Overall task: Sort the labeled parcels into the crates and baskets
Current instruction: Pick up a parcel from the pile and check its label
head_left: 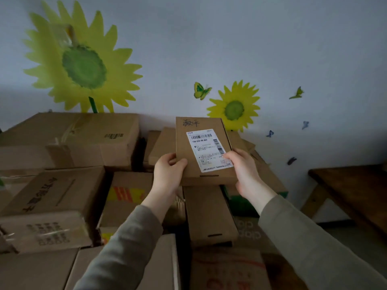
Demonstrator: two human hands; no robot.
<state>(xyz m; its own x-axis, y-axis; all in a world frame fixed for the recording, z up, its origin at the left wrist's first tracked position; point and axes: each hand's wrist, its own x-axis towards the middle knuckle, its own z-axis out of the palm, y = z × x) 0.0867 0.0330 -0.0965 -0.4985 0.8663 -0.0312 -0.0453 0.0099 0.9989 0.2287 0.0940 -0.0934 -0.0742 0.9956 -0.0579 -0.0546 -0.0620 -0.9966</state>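
Observation:
A flat brown cardboard parcel (188, 143) is held up in front of me, its top face toward the camera. It carries a white shipping label (206, 147) with barcodes and black handwriting above it. My left hand (167, 174) grips the parcel's lower left edge, thumb on top. My right hand (245, 172) grips the lower right corner, thumb on the label. Below lies a pile of several cardboard boxes. No crate or basket is in view.
Stacked cardboard boxes fill the left and middle, among them a large one (83, 139) at the back left and a long flat one (209, 214) under my hands. A dark wooden table (351, 189) stands at the right. The wall behind has sunflower and butterfly stickers.

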